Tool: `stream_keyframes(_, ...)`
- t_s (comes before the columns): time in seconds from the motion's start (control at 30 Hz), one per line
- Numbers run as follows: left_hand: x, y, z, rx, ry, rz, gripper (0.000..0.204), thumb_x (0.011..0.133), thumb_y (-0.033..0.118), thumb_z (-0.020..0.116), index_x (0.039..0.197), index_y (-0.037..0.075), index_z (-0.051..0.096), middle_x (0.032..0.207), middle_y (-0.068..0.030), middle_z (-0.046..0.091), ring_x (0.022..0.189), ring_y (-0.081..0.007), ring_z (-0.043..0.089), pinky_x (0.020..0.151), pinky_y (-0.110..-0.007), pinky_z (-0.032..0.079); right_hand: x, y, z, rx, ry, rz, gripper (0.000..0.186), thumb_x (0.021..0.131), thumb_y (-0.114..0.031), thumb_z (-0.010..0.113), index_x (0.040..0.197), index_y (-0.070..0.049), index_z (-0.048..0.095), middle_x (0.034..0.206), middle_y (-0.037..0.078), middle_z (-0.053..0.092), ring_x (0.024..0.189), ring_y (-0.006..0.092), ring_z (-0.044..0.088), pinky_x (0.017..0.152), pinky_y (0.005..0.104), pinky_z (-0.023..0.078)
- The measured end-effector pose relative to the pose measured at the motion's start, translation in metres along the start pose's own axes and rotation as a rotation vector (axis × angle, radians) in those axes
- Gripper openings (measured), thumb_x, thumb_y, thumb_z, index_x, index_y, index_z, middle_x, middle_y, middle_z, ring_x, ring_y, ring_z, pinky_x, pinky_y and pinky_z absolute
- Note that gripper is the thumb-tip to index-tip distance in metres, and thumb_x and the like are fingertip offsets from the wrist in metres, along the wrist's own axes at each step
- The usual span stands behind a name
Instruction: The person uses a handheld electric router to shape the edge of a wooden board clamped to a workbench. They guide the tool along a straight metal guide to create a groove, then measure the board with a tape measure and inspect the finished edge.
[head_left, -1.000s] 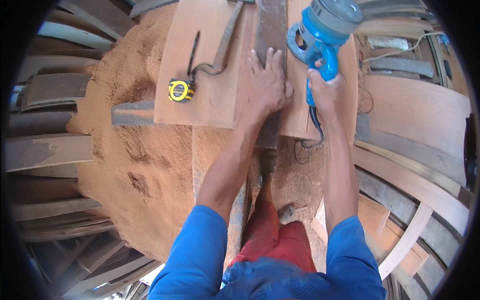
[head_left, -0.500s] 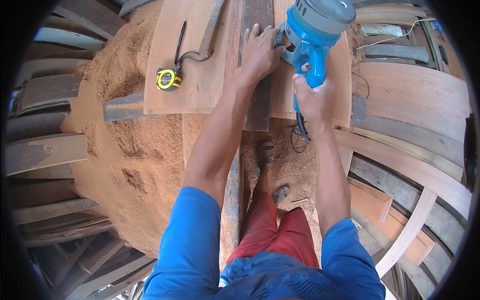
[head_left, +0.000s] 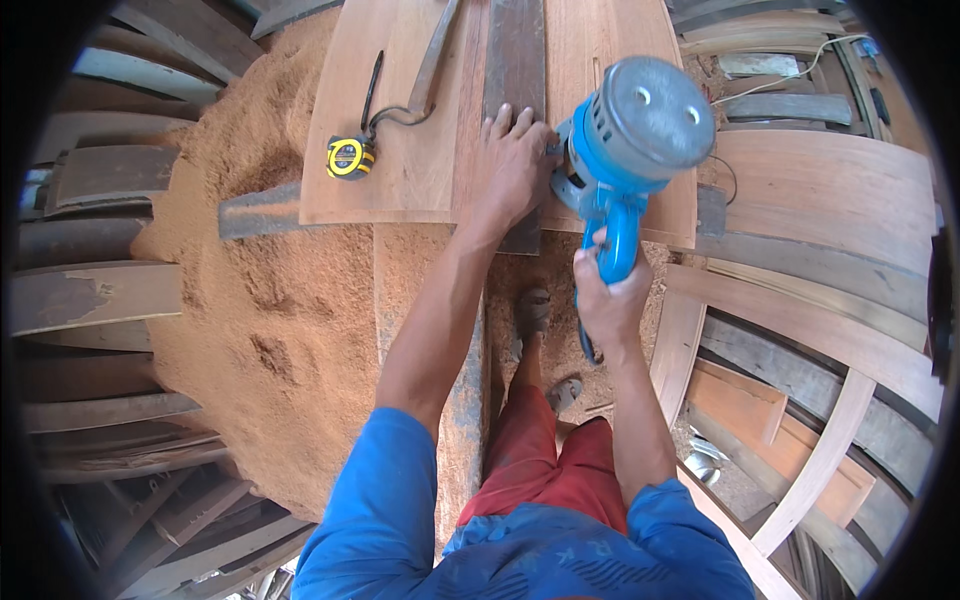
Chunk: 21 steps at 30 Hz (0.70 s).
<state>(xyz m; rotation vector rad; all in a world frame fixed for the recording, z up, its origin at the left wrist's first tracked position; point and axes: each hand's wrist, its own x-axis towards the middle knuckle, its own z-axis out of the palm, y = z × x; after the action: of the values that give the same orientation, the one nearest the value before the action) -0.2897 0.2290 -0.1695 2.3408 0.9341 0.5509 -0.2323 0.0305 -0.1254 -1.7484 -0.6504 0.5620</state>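
A blue wood router (head_left: pixel 608 190) with a clear, rounded top stands on the right part of a light wooden panel (head_left: pixel 400 190), near the panel's front edge. My right hand (head_left: pixel 612 300) is wrapped round its rear handle, with a finger at the trigger. Along the router's left side runs a dark straight board (head_left: pixel 515 60), laid lengthwise over the panel. My left hand (head_left: pixel 515 165) lies on that board, fingers stretched forward, its thumb side by the router's base. Beyond the router a short narrow groove (head_left: pixel 597 70) shows in the panel.
On the panel's left lie a yellow-and-black tape measure (head_left: pixel 350 157), a black pencil (head_left: pixel 373 90) and a curved wooden handle (head_left: pixel 436 55) with a dark cord. A sawdust heap (head_left: pixel 270 310) spreads at left. Stacked planks (head_left: pixel 100 300) and wooden frames (head_left: pixel 815 460) line both sides.
The router has come back toward me along the dark board, uncovering the groove. My right hand has drawn back with it, and my left hand has slid nearer along the board.
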Motion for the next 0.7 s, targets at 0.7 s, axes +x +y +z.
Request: stream_keyframes(0.7, -0.038, 0.017, -0.010, 0.161, -0.049, -0.003, 0.024, 0.091, 0.019, 0.076, 0.115, 0.019, 0.070, 0.162, -0.0303, 0.040, 0.152, -0.0552, 0.030, 0.128, -0.060, 0.019, -0.045, 0.009, -0.011, 0.038, 0.003, -0.076, 0.018, 0.091, -0.004, 0.072, 0.107, -0.003, 0.063, 0.086, 0.002, 0.063, 0.077, 0.0097, 0.060, 0.071, 0.0290, 0.051)
